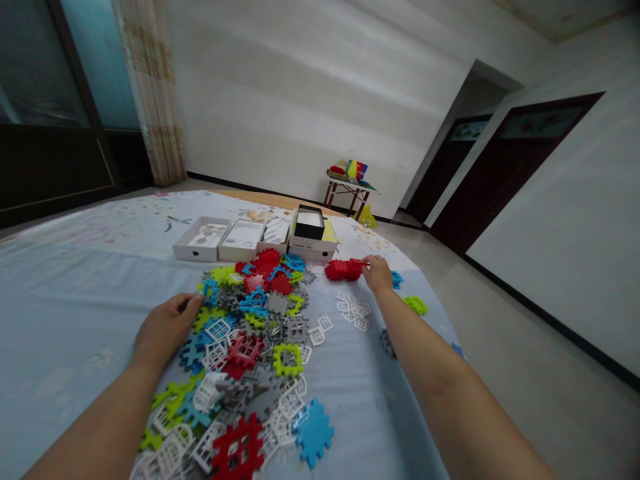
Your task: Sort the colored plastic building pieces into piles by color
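Right hand [378, 273] pinches the right end of the red plastic interlocking-tile stack [344, 269], long axis running left from the fingers; left hand [167, 325] rests loose, empty, on the mixed tile pile [250, 347], well apart.

Left hand [167, 327] palm-down, curled, right hand [377, 273] outstretched, fingers pinched.

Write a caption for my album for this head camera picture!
Right hand touches the red pieces; left hand rests by the colourful interlocking tiles.
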A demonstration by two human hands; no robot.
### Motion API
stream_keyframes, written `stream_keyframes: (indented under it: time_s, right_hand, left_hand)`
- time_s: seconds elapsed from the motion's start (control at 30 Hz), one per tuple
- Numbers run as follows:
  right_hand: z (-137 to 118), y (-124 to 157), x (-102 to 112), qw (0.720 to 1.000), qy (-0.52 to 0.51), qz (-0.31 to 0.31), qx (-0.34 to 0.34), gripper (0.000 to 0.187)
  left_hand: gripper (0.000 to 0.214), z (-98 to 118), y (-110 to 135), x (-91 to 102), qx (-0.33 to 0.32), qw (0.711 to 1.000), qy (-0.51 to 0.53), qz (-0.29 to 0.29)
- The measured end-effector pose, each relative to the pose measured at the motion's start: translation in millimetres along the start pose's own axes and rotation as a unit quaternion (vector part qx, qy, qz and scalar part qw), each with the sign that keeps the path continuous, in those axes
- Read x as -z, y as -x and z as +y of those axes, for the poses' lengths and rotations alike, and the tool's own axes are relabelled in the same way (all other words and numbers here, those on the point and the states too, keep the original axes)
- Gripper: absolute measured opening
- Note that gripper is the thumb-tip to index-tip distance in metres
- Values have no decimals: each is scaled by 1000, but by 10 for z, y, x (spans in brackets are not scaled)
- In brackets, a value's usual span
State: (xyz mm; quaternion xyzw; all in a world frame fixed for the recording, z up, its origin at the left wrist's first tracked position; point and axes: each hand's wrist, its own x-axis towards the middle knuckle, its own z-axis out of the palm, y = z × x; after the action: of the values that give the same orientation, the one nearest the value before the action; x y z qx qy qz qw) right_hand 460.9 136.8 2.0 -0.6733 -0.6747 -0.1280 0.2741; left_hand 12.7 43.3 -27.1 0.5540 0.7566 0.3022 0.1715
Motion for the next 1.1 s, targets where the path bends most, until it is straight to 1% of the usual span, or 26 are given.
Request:
stream_keyframes:
  time_s: [0.13,0.23,0.3,0.37,0.43,0.57,0.7,0.8,0.93,1.1]
  right_hand:
    - [14,-25,-39,999,0,-31,26,23]
    - [10,12,-2,998,1,-47,44,32]
    - [-12,48,43,998,1,-47,49,36]
    - [-56,86,84,997,-4,-46,56,35]
    - [-115,121,101,996,-9,-59,68,32]
    - [-223,162,35,991,-8,-104,87,28]
    - [-273,154,-81,990,2,-116,80,29]
    - [-289,134,-119,991,12,-113,73,32]
    - [-281,118,-83,992,24,-105,66,35]
    - [-187,131,0,993,44,-102,34,30]
  left_hand:
    - [41,-11,-11,-11,-4,1000,0,1]
    - [43,-19,-12,-19,-5,1000,-2,2]
    - [43,-15,-10,-18,-8,1000,-3,2]
    - [42,-5,-9,-14,-5,1000,-6,2]
    - [42,3,-11,-11,0,1000,-10,1]
    - [43,-12,-21,-11,2,1000,-16,0]
    - [43,-24,-11,-4,-1,1000,-13,-2]
    - [42,-1,12,8,0,1000,-7,-2]
    - [41,26,32,12,-4,1000,2,-1]
    - [41,37,47,11,-16,1000,0,6]
